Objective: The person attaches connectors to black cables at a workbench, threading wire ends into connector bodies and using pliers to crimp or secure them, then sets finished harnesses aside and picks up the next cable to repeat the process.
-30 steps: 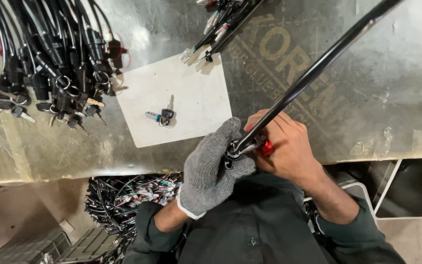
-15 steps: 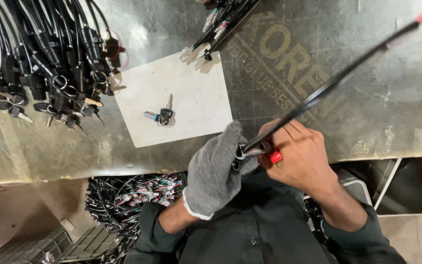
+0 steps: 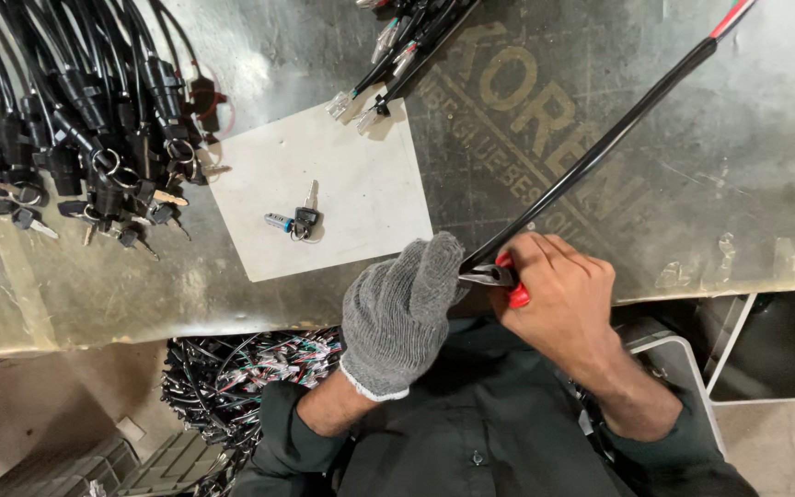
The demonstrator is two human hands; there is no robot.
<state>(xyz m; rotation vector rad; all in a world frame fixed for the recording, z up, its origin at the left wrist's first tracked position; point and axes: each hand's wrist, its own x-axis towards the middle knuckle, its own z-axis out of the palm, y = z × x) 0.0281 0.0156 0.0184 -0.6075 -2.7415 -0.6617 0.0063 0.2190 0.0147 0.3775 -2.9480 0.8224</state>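
The grey knitted-gloved left hand (image 3: 399, 313) clenches the long black sheathed cable (image 3: 600, 147); just beside it, the bare right hand (image 3: 558, 290) grips red-handled pliers (image 3: 499, 274), seemingly biting the cable's end.

A workshop: scuffed metal workbench (image 3: 738, 184), heaps of black cable assemblies (image 3: 75, 101), wire bundles (image 3: 241, 377) below.

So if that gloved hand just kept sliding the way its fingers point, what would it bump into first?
Probably the red-handled pliers in the bare right hand; the gloved left hand points right at them, nearly touching, though depth is unclear.
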